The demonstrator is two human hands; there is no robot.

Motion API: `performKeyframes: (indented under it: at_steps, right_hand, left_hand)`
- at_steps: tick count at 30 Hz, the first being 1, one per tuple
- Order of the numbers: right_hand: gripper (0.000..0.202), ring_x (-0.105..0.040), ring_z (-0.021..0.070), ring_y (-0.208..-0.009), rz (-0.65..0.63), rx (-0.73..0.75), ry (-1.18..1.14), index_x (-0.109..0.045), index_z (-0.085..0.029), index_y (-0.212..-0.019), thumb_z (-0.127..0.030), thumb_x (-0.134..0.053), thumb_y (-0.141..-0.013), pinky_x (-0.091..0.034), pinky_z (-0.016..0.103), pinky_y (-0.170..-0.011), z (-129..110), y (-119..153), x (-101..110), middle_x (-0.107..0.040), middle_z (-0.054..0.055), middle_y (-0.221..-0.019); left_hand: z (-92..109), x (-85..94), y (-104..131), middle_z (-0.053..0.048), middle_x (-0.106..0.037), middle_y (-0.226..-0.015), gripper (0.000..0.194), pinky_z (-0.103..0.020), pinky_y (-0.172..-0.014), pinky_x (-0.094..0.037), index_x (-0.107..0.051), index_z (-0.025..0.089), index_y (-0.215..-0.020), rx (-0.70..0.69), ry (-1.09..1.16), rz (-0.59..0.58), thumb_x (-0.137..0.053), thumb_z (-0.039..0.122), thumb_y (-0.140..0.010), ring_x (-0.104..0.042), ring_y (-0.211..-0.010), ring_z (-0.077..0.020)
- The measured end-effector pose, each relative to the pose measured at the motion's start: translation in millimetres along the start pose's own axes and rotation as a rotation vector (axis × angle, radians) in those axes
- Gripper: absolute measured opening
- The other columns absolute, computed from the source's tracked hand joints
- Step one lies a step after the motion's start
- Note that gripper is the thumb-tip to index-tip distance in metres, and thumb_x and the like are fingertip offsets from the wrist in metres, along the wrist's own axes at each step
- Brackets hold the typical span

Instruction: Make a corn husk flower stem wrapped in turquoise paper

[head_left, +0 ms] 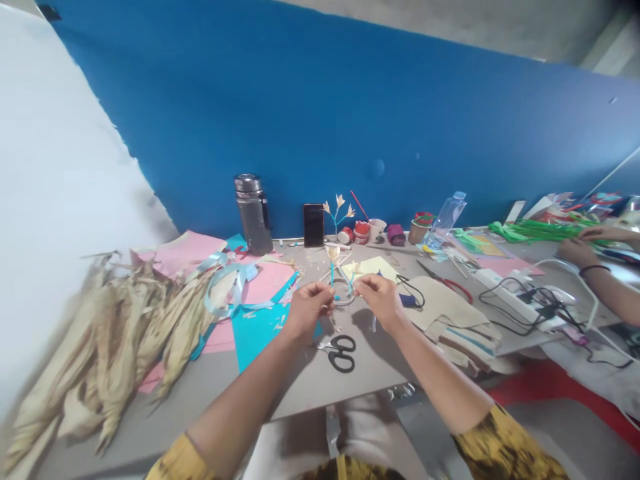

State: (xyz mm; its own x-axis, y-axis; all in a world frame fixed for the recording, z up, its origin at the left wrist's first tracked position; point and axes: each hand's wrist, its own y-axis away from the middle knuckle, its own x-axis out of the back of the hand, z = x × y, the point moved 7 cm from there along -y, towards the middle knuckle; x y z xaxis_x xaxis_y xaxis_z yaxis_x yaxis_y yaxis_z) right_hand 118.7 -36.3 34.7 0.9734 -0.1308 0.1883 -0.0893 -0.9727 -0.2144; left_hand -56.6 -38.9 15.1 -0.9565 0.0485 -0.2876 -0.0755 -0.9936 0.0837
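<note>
My left hand (pixel 311 308) pinches a blue-wrapped stem topped by a cream craft flower (pixel 333 254). Opposite it, my right hand (pixel 381 300) has its fingers closed on a second blue stem with a small pale flower (pixel 355 267). Between and behind the fingertips lies a pale ring (pixel 345 302), partly hidden. Black-handled scissors (pixel 342 353) rest on the table just below both hands. Farther back, against the blue wall, stands a finished-looking blue branch with several cream flowers (pixel 337 217).
Dried corn husks (pixel 115 327) and coloured paper (pixel 257 330) cover the left side. A grey flask (pixel 253 217), phone (pixel 313 225) and plastic bottle (pixel 449 217) line the back. Rightward are red-handled scissors (pixel 447 281), a power strip (pixel 517 299) and another person's hand (pixel 577 253).
</note>
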Motion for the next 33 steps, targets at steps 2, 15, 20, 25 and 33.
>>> performKeyframes:
  at_steps: [2, 15, 20, 25, 33]
  right_hand:
    - [0.024, -0.041, 0.0104, -0.049, 0.011, -0.036, -0.054, -0.059, -0.018, -0.067, -0.04, -0.061, -0.077, -0.03, 0.024, -0.046, 6.8, 5.3, 12.4, -0.059, 0.0, -0.059]
    - [0.027, -0.038, 0.0083, -0.047, 0.228, -0.015, -0.121, -0.072, -0.013, -0.08, -0.039, -0.069, -0.073, -0.023, 0.022, -0.04, 13.7, 34.4, 113.1, -0.068, 0.007, -0.069]
    - [0.02, -0.037, 0.0084, -0.045, 0.19, 0.014, -0.067, -0.074, -0.015, -0.073, -0.035, -0.071, -0.069, -0.027, 0.023, -0.041, -3.1, 25.9, 114.3, -0.068, 0.005, -0.06]
    - [0.021, -0.04, 0.0088, -0.043, 0.122, -0.001, -0.027, -0.074, -0.015, -0.07, -0.036, -0.071, -0.069, -0.031, 0.023, -0.041, -1.1, 20.7, 99.7, -0.068, 0.004, -0.058]
    - [0.019, -0.052, 0.0105, -0.045, -0.258, -0.055, 0.16, -0.067, -0.015, -0.067, -0.032, -0.066, -0.076, -0.039, 0.021, -0.046, 25.2, 16.5, 19.5, -0.07, 0.003, -0.059]
  left_hand:
    - [-0.3, 3.5, -2.7, 0.001, -0.057, -0.056, 0.03, -0.02, -0.05, -0.041, -0.062, 0.014, -0.064, -0.003, 0.014, 0.025, -0.082, 0.035, -0.057, -0.053, -0.051, -0.0091]
    - [33.3, 27.5, -9.9, 0.004, -0.053, -0.054, 0.033, -0.019, -0.046, -0.038, -0.058, 0.016, -0.064, -0.08, 0.172, 0.152, -0.084, 0.029, -0.05, -0.049, -0.049, -0.0072]
    - [124.8, 68.2, 7.6, 0.005, -0.055, -0.054, 0.023, -0.017, -0.046, -0.037, -0.057, 0.017, -0.066, -0.405, 0.328, 0.314, -0.078, 0.018, -0.058, -0.046, -0.048, -0.0057]
    - [171.3, 93.4, 29.1, 0.006, -0.058, -0.054, 0.021, -0.018, -0.047, -0.04, -0.058, 0.018, -0.069, -0.615, 0.297, 0.442, -0.078, 0.015, -0.062, -0.049, -0.05, -0.0069]
    - [54.2, 26.5, -22.6, 0.004, -0.06, -0.059, 0.043, -0.019, -0.047, -0.043, -0.06, 0.016, -0.072, -0.065, 0.144, 0.165, -0.089, 0.025, -0.042, -0.057, -0.053, -0.0095]
